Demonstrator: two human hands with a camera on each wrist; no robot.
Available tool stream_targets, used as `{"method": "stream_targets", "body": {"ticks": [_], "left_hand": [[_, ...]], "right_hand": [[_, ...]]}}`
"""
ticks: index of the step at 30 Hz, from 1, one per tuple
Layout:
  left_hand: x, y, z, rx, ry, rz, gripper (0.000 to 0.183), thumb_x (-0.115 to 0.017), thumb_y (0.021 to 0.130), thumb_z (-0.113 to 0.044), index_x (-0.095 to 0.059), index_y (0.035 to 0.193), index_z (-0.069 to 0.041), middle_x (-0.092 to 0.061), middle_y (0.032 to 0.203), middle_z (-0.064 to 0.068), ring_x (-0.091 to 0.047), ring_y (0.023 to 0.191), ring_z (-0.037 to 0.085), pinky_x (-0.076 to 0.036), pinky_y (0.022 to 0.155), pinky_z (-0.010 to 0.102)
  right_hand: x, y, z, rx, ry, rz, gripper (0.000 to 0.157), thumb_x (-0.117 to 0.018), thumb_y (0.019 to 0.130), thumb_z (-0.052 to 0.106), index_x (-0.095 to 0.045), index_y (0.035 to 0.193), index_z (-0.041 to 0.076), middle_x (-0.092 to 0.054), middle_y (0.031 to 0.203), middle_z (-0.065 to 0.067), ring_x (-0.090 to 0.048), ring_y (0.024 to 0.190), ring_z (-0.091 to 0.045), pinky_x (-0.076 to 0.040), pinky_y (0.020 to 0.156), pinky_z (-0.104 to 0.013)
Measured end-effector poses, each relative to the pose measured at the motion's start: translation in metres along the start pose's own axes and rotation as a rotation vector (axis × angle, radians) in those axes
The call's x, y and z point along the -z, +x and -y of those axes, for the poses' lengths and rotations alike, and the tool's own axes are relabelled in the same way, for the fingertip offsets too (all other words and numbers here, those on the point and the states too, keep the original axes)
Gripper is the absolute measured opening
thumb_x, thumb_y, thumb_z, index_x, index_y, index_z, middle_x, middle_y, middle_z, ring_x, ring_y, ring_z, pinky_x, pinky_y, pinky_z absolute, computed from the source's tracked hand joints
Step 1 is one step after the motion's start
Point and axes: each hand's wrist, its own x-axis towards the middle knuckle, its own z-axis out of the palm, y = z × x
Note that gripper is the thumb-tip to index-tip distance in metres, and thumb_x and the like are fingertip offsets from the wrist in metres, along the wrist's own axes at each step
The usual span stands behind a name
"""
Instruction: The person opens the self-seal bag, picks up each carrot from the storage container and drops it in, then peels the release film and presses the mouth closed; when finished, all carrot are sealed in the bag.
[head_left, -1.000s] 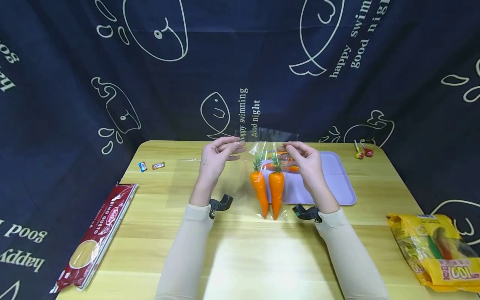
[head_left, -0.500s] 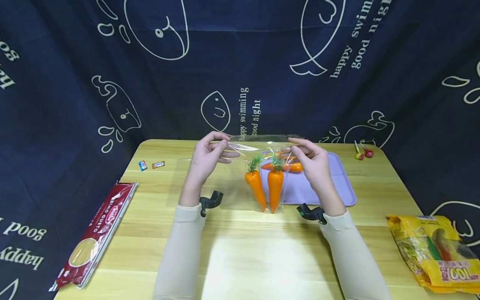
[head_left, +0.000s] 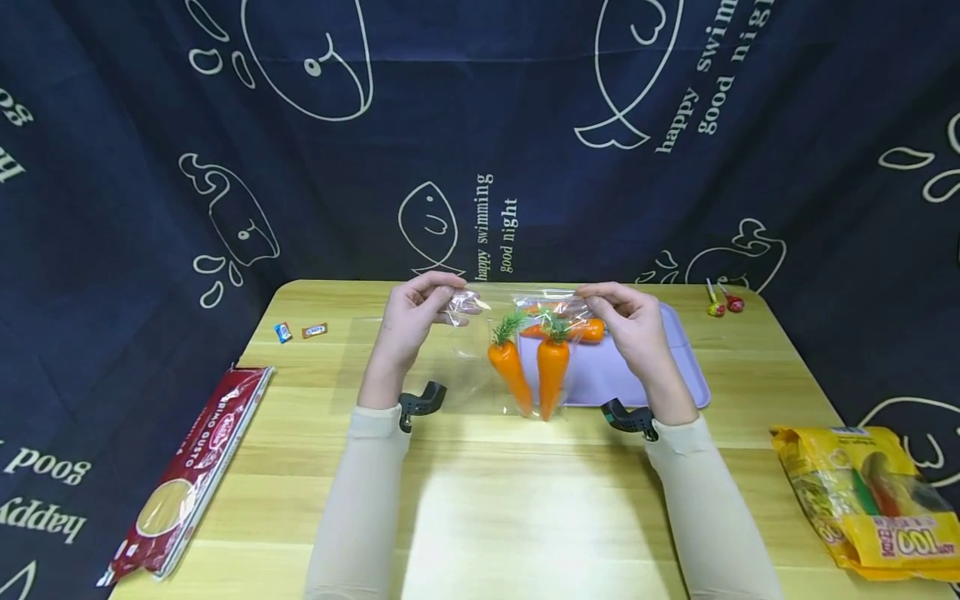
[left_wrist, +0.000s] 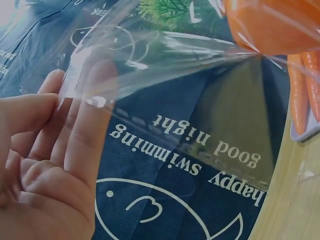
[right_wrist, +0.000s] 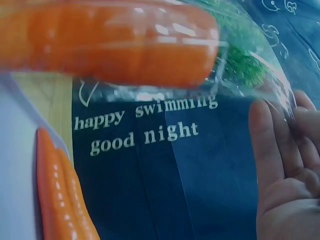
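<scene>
A clear plastic bag (head_left: 480,371) hangs between both hands over the table, its upper edge stretched from one to the other. Inside it are two orange carrots with green tops, a left carrot (head_left: 507,367) and a right carrot (head_left: 552,371), tips down. My left hand (head_left: 412,321) pinches the bag's left upper corner between thumb and fingers; the left wrist view shows the film (left_wrist: 190,60) pulled taut from there. At the opposite corner, my right hand (head_left: 630,325) pinches the film. Behind the bag, more carrots (head_left: 588,330) lie on a lilac tray (head_left: 637,367).
Flat clear film (head_left: 363,362) lies left of the held bag. Two wrapped candies, one blue (head_left: 282,332) and one brown (head_left: 315,330), sit farther left, beyond a red pasta packet (head_left: 191,475). On the right are lollipops (head_left: 716,308) and a yellow bag (head_left: 870,500).
The hands have spread apart, the left one leftward and the right one rightward. The bag's upper edge has come down, while the carrots inside sit slightly farther from the body.
</scene>
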Motion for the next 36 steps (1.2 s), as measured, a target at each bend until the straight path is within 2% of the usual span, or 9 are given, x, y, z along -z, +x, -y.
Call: {"method": "stream_targets", "body": {"ticks": [8,13,18,21,24,28,32,34,36], "left_hand": [[-0.002,0.001,0.003,-0.005,-0.063,0.032,0.027,-0.047,0.104,-0.013,-0.066,0.110,0.005,-0.073,0.107,0.021,-0.075,0.092,0.032,-0.063,0.078,0.045],[-0.007,0.002,0.002,0.017,-0.028,-0.051,0.026,-0.066,0.097,-0.024,-0.068,0.106,0.001,-0.074,0.104,0.018,-0.076,0.088,0.030,-0.063,0.076,0.047],[-0.010,0.005,0.004,0.014,0.056,-0.147,0.018,-0.076,0.089,-0.013,-0.071,0.102,-0.002,-0.074,0.102,0.015,-0.074,0.085,0.027,-0.062,0.075,0.049],[-0.009,0.004,0.006,-0.032,0.081,-0.102,0.013,-0.069,0.094,-0.010,-0.072,0.102,0.000,-0.072,0.109,0.017,-0.073,0.091,0.029,-0.061,0.077,0.049],[-0.006,0.003,0.010,-0.060,0.122,0.046,0.017,-0.062,0.099,-0.012,-0.073,0.109,-0.004,-0.067,0.126,0.011,-0.069,0.106,0.029,-0.062,0.082,0.045],[-0.008,0.001,0.016,-0.029,0.198,0.192,0.025,-0.059,0.101,-0.021,-0.072,0.122,-0.016,-0.064,0.137,-0.006,-0.062,0.119,0.023,-0.053,0.087,0.041],[-0.017,0.003,0.019,-0.007,0.220,0.146,0.024,-0.058,0.102,-0.025,-0.073,0.121,-0.023,-0.070,0.126,-0.004,-0.065,0.111,0.018,-0.054,0.094,0.045],[-0.021,0.004,0.020,-0.006,0.187,0.109,0.024,-0.056,0.103,-0.021,-0.072,0.121,-0.018,-0.071,0.124,0.002,-0.067,0.108,0.020,-0.055,0.097,0.049],[-0.025,0.004,0.021,-0.006,0.130,0.079,0.025,-0.053,0.104,-0.014,-0.071,0.121,-0.011,-0.070,0.124,0.009,-0.069,0.106,0.025,-0.057,0.095,0.050]], "right_hand": [[0.008,-0.004,-0.002,0.101,-0.089,0.055,0.019,-0.062,0.097,0.006,-0.073,0.110,-0.001,-0.076,0.106,0.008,-0.069,0.092,-0.007,-0.054,0.075,-0.013],[0.003,-0.005,-0.003,0.176,-0.076,0.059,0.019,-0.061,0.096,0.001,-0.073,0.109,-0.005,-0.077,0.104,0.003,-0.070,0.088,-0.008,-0.053,0.069,-0.014],[-0.006,-0.002,-0.004,0.159,-0.149,0.000,0.015,-0.072,0.089,0.001,-0.077,0.104,0.003,-0.078,0.098,0.003,-0.070,0.071,-0.012,-0.048,0.051,-0.014],[-0.009,-0.001,-0.002,0.165,-0.144,-0.010,0.016,-0.070,0.089,-0.005,-0.076,0.103,0.000,-0.077,0.099,-0.014,-0.071,0.075,-0.018,-0.054,0.057,-0.018],[-0.010,-0.001,-0.002,0.178,-0.110,-0.007,0.015,-0.068,0.090,-0.005,-0.075,0.103,-0.003,-0.073,0.101,-0.028,-0.071,0.076,-0.019,-0.052,0.055,-0.019],[-0.010,-0.001,-0.006,0.188,-0.057,-0.015,0.014,-0.068,0.091,-0.003,-0.075,0.102,-0.002,-0.075,0.101,-0.021,-0.070,0.073,-0.019,-0.045,0.049,-0.017],[-0.012,-0.001,-0.013,0.179,0.039,0.019,0.016,-0.062,0.095,-0.004,-0.072,0.106,-0.007,-0.076,0.107,-0.010,-0.071,0.092,-0.021,-0.058,0.077,-0.021],[-0.017,-0.002,-0.014,0.146,0.087,0.060,0.020,-0.058,0.097,-0.002,-0.070,0.113,-0.007,-0.073,0.117,-0.006,-0.068,0.105,-0.020,-0.057,0.091,-0.024],[-0.026,-0.005,-0.011,0.083,0.108,0.082,0.025,-0.056,0.099,0.000,-0.067,0.121,-0.005,-0.069,0.125,-0.003,-0.066,0.104,-0.016,-0.056,0.089,-0.022]]}}
